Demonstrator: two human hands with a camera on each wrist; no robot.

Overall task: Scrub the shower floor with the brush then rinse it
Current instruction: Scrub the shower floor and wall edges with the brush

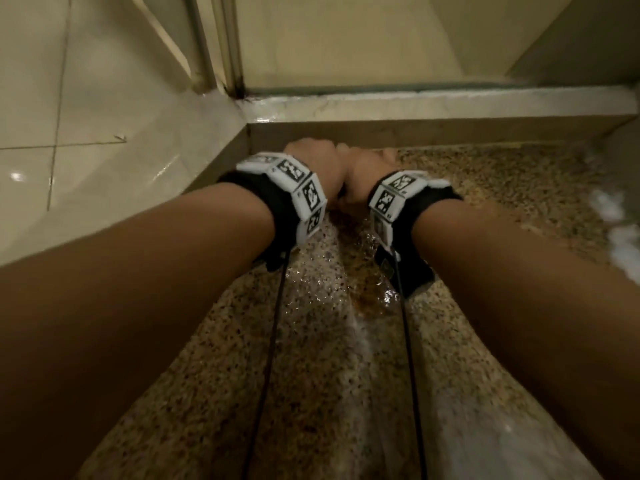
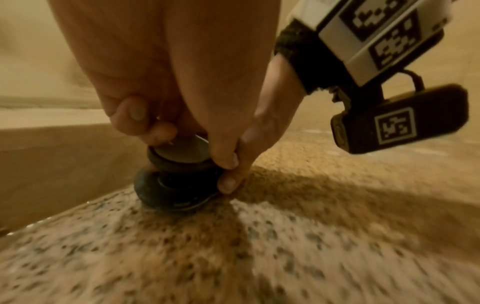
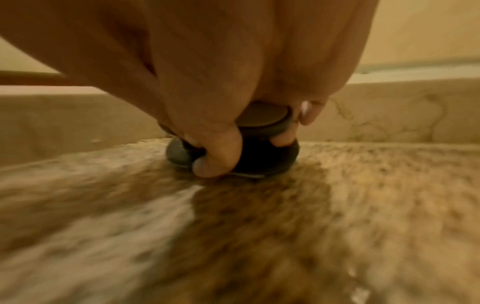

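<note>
I have both hands on the brush (image 2: 179,176), a round dark knob-handled scrubber pressed flat on the wet speckled shower floor (image 1: 311,393), close to the far corner where the curb (image 1: 415,105) meets the side ledge (image 1: 145,188). The left hand (image 1: 313,164) curls around the knob from one side, the right hand (image 1: 367,174) clamps it from the other, fingertips (image 3: 207,166) touching the floor. Risks, as I judge them: the wet stone is slick, so the brush could skid out of the grip and knuckles hit the curb; the wrist cables (image 1: 273,323) trail low near the water. Suds (image 1: 620,237) sit at right. The curb and ledge box in the stroke; bristles are hidden, so I can't confirm contact.
</note>
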